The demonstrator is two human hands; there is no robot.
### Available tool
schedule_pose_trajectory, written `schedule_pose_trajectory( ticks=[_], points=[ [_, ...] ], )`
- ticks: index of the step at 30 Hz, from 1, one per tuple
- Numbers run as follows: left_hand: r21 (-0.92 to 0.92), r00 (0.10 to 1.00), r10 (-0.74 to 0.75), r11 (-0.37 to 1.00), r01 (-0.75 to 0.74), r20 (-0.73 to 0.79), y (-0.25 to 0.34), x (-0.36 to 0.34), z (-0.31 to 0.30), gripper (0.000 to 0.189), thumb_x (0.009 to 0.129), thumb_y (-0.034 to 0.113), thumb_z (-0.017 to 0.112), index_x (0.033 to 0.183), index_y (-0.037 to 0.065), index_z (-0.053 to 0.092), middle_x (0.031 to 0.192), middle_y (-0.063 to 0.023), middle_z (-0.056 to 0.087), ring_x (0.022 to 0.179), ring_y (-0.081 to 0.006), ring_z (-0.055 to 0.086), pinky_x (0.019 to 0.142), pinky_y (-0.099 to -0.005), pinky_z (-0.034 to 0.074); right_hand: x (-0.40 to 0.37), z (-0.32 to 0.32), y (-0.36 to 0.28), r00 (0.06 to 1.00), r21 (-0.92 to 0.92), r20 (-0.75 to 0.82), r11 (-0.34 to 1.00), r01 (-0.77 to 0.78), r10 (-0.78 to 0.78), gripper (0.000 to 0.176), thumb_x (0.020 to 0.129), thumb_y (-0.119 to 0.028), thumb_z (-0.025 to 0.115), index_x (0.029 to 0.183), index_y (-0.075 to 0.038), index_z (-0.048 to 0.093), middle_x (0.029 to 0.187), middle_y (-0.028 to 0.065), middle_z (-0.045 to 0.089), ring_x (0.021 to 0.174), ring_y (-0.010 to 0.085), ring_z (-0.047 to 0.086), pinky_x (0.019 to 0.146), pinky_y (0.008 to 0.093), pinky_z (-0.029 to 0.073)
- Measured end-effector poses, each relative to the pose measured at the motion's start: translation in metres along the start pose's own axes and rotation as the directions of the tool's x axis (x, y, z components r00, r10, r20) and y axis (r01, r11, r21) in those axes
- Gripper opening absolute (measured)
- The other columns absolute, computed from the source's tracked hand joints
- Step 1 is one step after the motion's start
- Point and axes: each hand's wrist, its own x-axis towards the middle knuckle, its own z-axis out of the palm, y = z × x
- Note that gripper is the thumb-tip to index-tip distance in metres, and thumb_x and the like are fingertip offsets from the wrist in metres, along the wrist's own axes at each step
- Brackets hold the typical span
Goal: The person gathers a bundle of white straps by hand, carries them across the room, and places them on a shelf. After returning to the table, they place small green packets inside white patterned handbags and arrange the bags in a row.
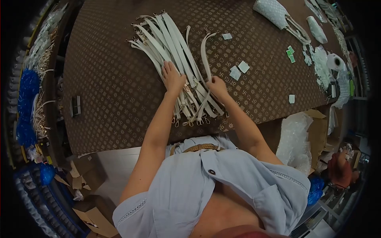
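A large pile of white straps [174, 47] with metal clasps at their ends lies lengthwise on the brown patterned cloth. My left hand [173, 77] rests flat on the pile's left side, its fingers stretched out over the straps. At the pile's right edge, my right hand [216, 86] has its fingers closed on a single strap [204, 55]. That strap curves up and away to the right of the pile, and its lower part crosses over the other straps.
Small white squares [235, 73] and green packets [291, 54] lie right of the pile. A white woven bag [271, 12] sits at the back right, near a white roll [335, 62]. A dark block [75, 106] is at the left. Open cardboard boxes [95, 222] stand below the table.
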Motion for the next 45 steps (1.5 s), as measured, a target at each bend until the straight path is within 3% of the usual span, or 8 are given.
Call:
schedule_pose_trajectory(
  ticks=[3, 12, 16, 23, 27, 31, 35, 45],
  points=[
    [0.086, 0.997, -0.06, 0.995, 0.056, 0.043, 0.003, -0.007, -0.023, 0.076, 0.08, 0.033, 0.057, 0.135, -0.003, 0.019, 0.139, -0.0192, 0.022, 0.13, -0.0345, 0.018, 0.103, -0.0455, 0.022, 0.004, -0.034, -0.001, 0.982, 0.663, 0.116, 0.725, -0.187, 0.148, 0.029, 0.088, -0.021, 0.048, 0.112, -0.005, 0.041, 0.07, 0.0052, 0.054, 0.057, 0.0147, 0.056, 0.048, 0.0278, 0.044],
    [0.278, 0.972, -0.215, 0.932, 0.235, -0.098, 0.045, 0.024, -0.042, 0.094, 0.07, 0.05, 0.066, 0.132, -0.006, 0.025, 0.122, -0.0193, 0.044, 0.109, -0.0288, 0.047, 0.085, -0.038, 0.043, 0.07, -0.031, -0.075, 0.961, -0.688, 0.27, 0.687, 0.233, -0.056, 0.047, 0.073, -0.038, 0.066, 0.089, 0.006, 0.059, 0.081, 0.0147, 0.062, 0.063, 0.0267, 0.059, 0.066, 0.0372, 0.047],
    [-0.189, 0.937, -0.322, 0.92, 0.343, 0.133, 0.0, 0.031, -0.034, 0.083, 0.074, 0.04, 0.064, 0.131, -0.007, 0.026, 0.116, -0.0211, 0.049, 0.104, -0.0292, 0.052, 0.081, -0.0385, 0.046, 0.074, -0.016, -0.025, 0.824, -0.7, 0.499, 0.685, 0.201, 0.269, 0.043, 0.071, -0.036, 0.067, 0.086, 0.003, 0.062, 0.087, 0.0167, 0.063, 0.075, 0.0261, 0.062, 0.068, 0.0359, 0.048],
    [-0.368, 0.983, -0.176, 0.919, 0.141, -0.062, -0.035, 0.012, -0.042, 0.038, 0.075, 0.021, 0.057, 0.101, -0.006, 0.053, 0.09, -0.0163, 0.06, 0.08, -0.0287, 0.058, 0.073, -0.0383, 0.044, 0.035, -0.069, -0.007, 0.868, 0.516, 0.484, 0.765, -0.385, 0.11, 0.028, 0.085, -0.023, 0.057, 0.099, 0.001, 0.051, 0.077, 0.0125, 0.06, 0.067, 0.0217, 0.062, 0.057, 0.0361, 0.054],
    [-0.884, 0.947, -0.133, 0.341, 0.32, 0.292, -0.044, 0.017, -0.042, 0.029, 0.084, 0.01, 0.053, 0.108, -0.006, 0.05, 0.089, -0.0107, 0.059, 0.075, -0.0182, 0.057, 0.061, -0.0312, 0.047, 0.018, -0.072, 0.009, 0.795, 0.539, 0.606, 0.722, -0.434, 0.026, 0.034, 0.083, -0.02, 0.061, 0.111, -0.001, 0.053, 0.083, 0.007, 0.058, 0.072, 0.0164, 0.059, 0.061, 0.0329, 0.053],
    [-0.32, 0.945, 0.019, 0.938, -0.13, -0.327, 0.002, -0.033, -0.069, 0.054, 0.088, 0.018, 0.053, 0.132, -0.003, 0.029, 0.121, -0.0171, 0.045, 0.111, -0.0265, 0.046, 0.094, -0.0343, 0.037, -0.004, -0.085, -0.044, 0.895, 0.689, 0.446, 0.641, -0.338, -0.007, 0.027, 0.087, -0.024, 0.056, 0.104, -0.003, 0.054, 0.075, 0.0027, 0.055, 0.066, 0.0142, 0.058, 0.059, 0.0326, 0.053],
    [-0.896, 0.759, 0.556, 0.438, 0.08, 0.34, 0.024, -0.065, -0.061, 0.062, 0.092, 0.042, 0.039, 0.136, 0.002, 0.024, 0.132, -0.0135, 0.039, 0.119, -0.0268, 0.041, 0.097, -0.0374, 0.032, -0.01, -0.067, -0.086, 0.939, 0.92, 0.307, 0.303, -0.25, -0.156, 0.02, 0.088, -0.025, 0.053, 0.099, -0.007, 0.052, 0.067, -0.001, 0.052, 0.059, 0.0114, 0.054, 0.058, 0.0343, 0.053],
    [-0.619, 0.569, 0.357, 0.037, 0.784, 0.741, 0.025, -0.112, -0.033, 0.072, 0.082, 0.067, 0.034, 0.122, 0.009, 0.041, 0.104, -0.0079, 0.054, 0.096, -0.0257, 0.05, 0.075, -0.0439, 0.043, -0.042, -0.045, -0.093, 0.998, 0.999, 0.014, -0.039, -0.012, 0.058, 0.02, 0.088, -0.027, 0.055, 0.096, -0.01, 0.053, 0.07, -0.0022, 0.051, 0.059, 0.0074, 0.052, 0.055, 0.0281, 0.054]
  ],
)
